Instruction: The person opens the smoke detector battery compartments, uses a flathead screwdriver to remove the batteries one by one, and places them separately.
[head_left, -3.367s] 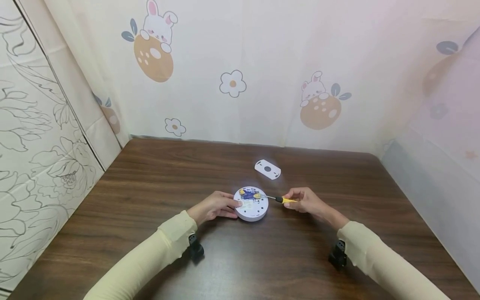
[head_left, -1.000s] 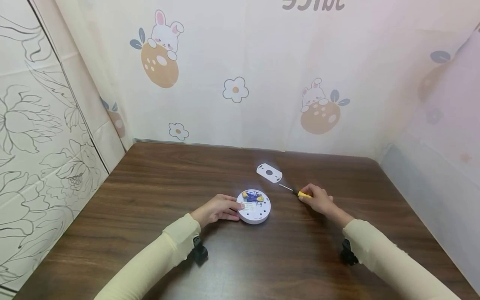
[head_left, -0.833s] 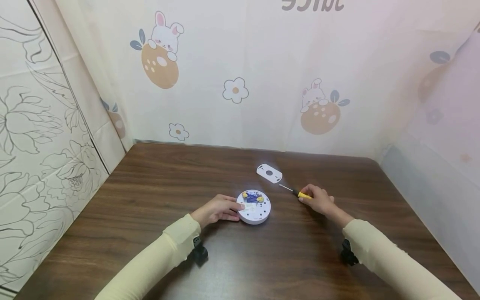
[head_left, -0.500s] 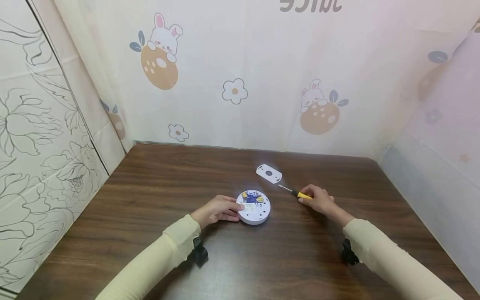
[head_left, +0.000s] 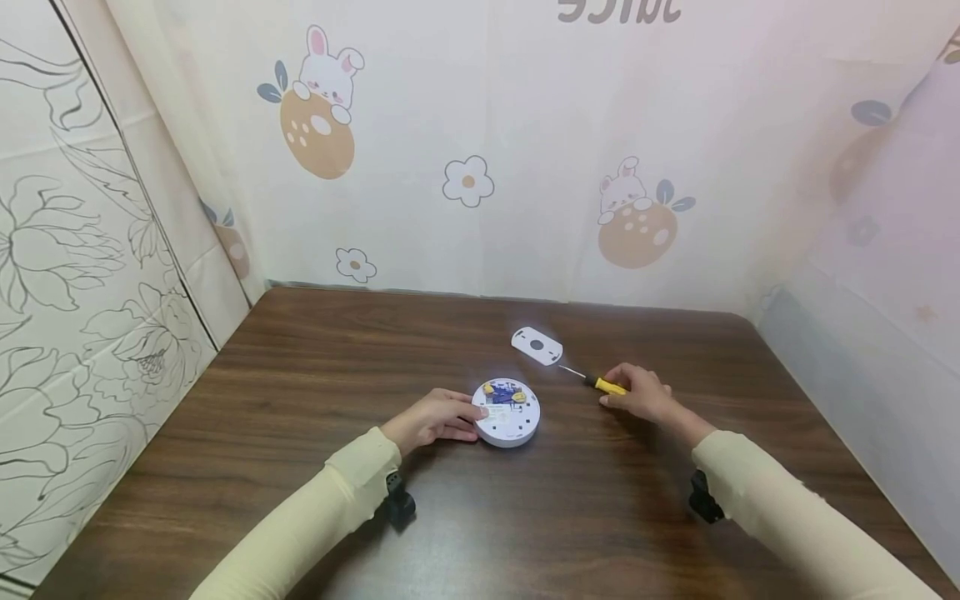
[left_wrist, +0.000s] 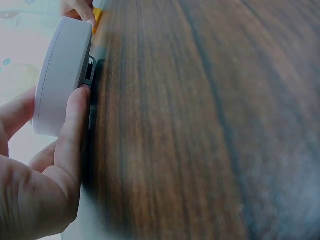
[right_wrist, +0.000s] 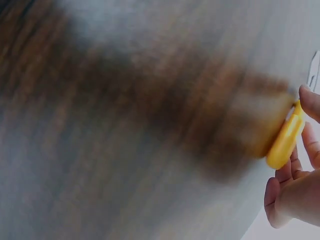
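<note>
A thick round white device [head_left: 510, 425] lies on the table, with blue and yellow parts on its upper face. My left hand [head_left: 431, 417] grips its left edge, thumb on top and fingers at the side. In the left wrist view, the fingertips [left_wrist: 77, 102] reach the underside of the device [left_wrist: 62, 75], close to the table. Right of it, my right hand [head_left: 637, 392] holds a screwdriver [head_left: 606, 385] low over the table, its thin shaft pointing up-left. The yellow handle [right_wrist: 286, 137] shows among the fingers in the right wrist view; any contact with the table is unclear.
A flat white plate [head_left: 525, 343] with a dark round centre and slots lies behind the device, near the screwdriver tip. The brown wooden table [head_left: 360, 350] meets a patterned curtain [head_left: 420, 108] at the back. Black wrist cameras hang beneath both cuffs.
About three seconds ago, the screwdriver tip was at the yellow part on the device. My right hand has drawn it away to the right, beside the plate. My left hand keeps its grip.
</note>
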